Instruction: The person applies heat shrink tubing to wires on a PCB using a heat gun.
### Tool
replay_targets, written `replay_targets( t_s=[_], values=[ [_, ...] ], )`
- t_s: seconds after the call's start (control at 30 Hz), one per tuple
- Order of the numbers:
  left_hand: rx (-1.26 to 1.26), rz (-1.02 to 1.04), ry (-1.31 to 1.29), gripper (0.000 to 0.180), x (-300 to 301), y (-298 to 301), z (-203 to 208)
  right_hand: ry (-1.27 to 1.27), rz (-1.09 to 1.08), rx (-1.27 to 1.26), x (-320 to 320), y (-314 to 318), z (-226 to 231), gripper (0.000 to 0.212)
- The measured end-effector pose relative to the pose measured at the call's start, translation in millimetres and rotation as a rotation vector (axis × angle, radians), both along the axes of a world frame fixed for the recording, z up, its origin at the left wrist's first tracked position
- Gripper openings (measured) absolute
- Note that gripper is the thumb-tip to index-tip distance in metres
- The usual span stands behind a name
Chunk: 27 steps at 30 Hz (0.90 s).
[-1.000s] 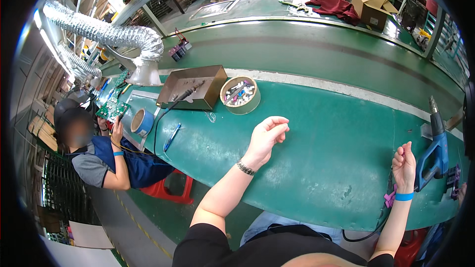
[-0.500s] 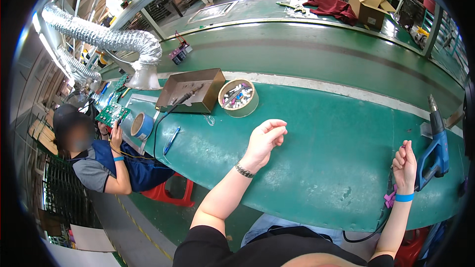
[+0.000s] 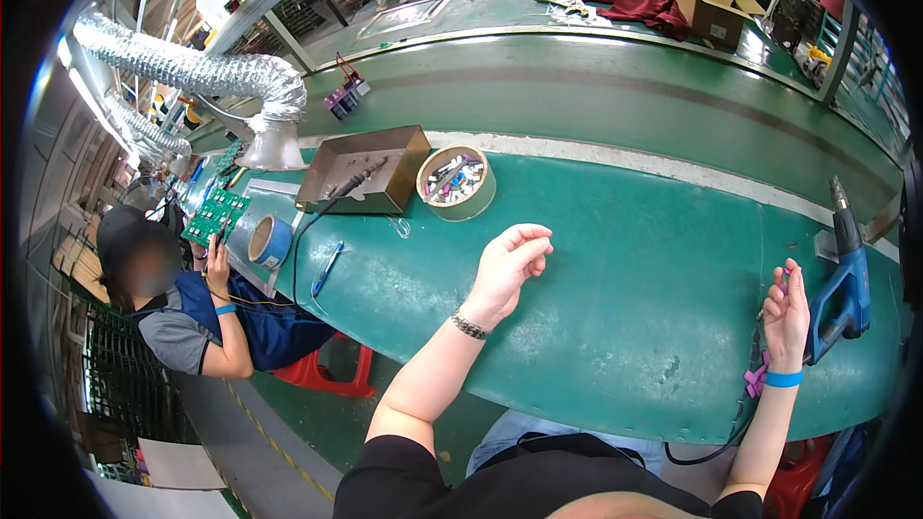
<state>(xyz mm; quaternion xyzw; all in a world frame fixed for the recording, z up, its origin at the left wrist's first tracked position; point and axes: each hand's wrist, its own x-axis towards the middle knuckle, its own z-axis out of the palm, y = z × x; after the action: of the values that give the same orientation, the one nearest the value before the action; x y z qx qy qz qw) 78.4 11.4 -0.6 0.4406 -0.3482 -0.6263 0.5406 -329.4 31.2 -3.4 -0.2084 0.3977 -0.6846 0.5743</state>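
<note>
My left hand (image 3: pixel 508 271), with a patterned band on the wrist, hovers over the middle of the green table (image 3: pixel 615 279). Its fingers curl in against the thumb; anything inside them is hidden or too small to name. At the right, my right hand (image 3: pixel 786 312), wearing a blue wristband, is raised with a small purple piece (image 3: pixel 785 276) at its fingertips. Beside it stands a blue heat gun (image 3: pixel 846 279), nozzle up. Larger purple pieces (image 3: pixel 757 380) lie by my right wrist. A round tub (image 3: pixel 460 211) of small white, purple and blue parts sits beyond my left hand.
Left of the tub, a soldering iron (image 3: pixel 358 181) rests on a brown metal tray (image 3: pixel 409 168). A blue pen (image 3: pixel 328 269) and a blue tape roll (image 3: pixel 271 242) lie nearer. At the left, a co-worker (image 3: pixel 192 317) handles a green circuit board (image 3: pixel 213 216) below a foil duct (image 3: pixel 221 77).
My right hand has risen slightly and its fingers have loosened, showing the purple piece. My left hand has shifted a little. The whole view has moved slightly; the co-worker's board has tilted.
</note>
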Motion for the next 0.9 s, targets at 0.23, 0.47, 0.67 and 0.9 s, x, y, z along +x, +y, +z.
replay_targets(
  t_s=[0.23, 0.47, 0.67, 0.9],
  values=[
    [0.000, -0.003, -0.006, 0.015, 1.0, 0.3, 1.1, 0.079, 0.001, -0.052, -0.4, -0.4, 0.9, 0.034],
    [0.020, 0.001, -0.005, 0.013, 0.2, -0.4, 2.2, 0.065, 0.002, -0.046, 2.0, 0.0, 3.1, 0.038],
    [0.023, 0.002, 0.007, 0.013, 0.8, 0.4, 1.7, 0.090, 0.032, -0.077, -4.0, -0.4, -2.5, 0.041],
    [0.019, -0.003, -0.002, 0.013, 0.2, -0.3, 1.2, 0.039, -0.010, -0.056, -11.7, -2.1, -9.4, 0.032]
  ],
)
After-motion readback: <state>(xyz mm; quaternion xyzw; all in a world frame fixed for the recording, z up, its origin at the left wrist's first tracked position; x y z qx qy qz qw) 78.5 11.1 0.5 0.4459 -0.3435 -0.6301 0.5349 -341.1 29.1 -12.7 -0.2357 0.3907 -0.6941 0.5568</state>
